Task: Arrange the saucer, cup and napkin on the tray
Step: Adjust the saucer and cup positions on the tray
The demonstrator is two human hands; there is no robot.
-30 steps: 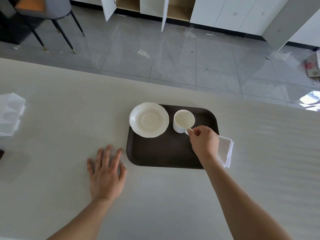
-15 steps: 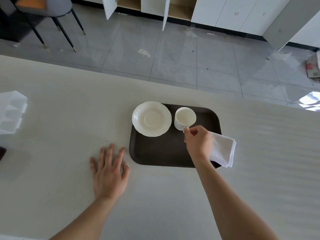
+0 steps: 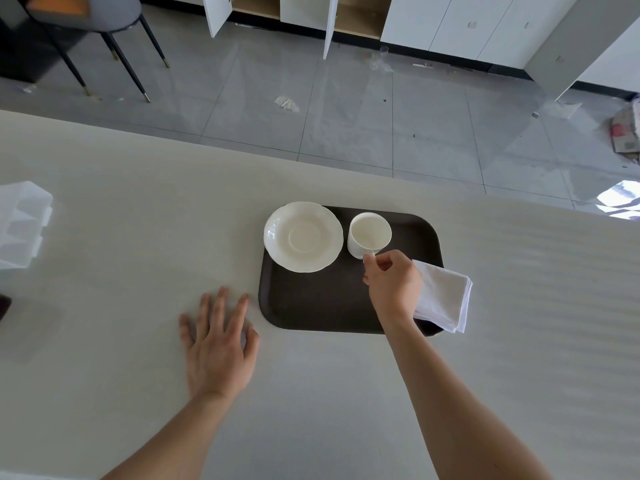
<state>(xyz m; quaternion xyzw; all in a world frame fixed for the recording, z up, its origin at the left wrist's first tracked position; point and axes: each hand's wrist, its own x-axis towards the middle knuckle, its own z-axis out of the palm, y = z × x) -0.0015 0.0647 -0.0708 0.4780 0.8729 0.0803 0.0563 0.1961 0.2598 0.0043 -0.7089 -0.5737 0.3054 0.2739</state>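
Centrally on the pale tabletop a dark brown tray with rounded corners is set. Its far left corner is occupied by a white saucer with a scalloped rim, which is laid flat and overhangs the tray's left edge slightly. Just to the right of the saucer, near it but apart, a white cup is stood upright on the tray, its inside seen to be empty. The cup's handle is turned toward the person and is pinched between thumb and forefinger of the right hand, the remaining fingers being curled loosely; whether the cup is lifted off the tray cannot be told. A folded white napkin is laid across the tray's near right corner, partly on the tray and partly hanging over its right edge onto the tabletop, with its left part hidden behind the right hand and wrist. The left hand is spread flat, palm down, on the tabletop just beside the tray's near left corner, nothing being held in it. A translucent plastic container is seen at the left edge of the tabletop, well apart from the tray. Beyond the tabletop a grey tiled floor and white cabinets, two doors ajar, are visible
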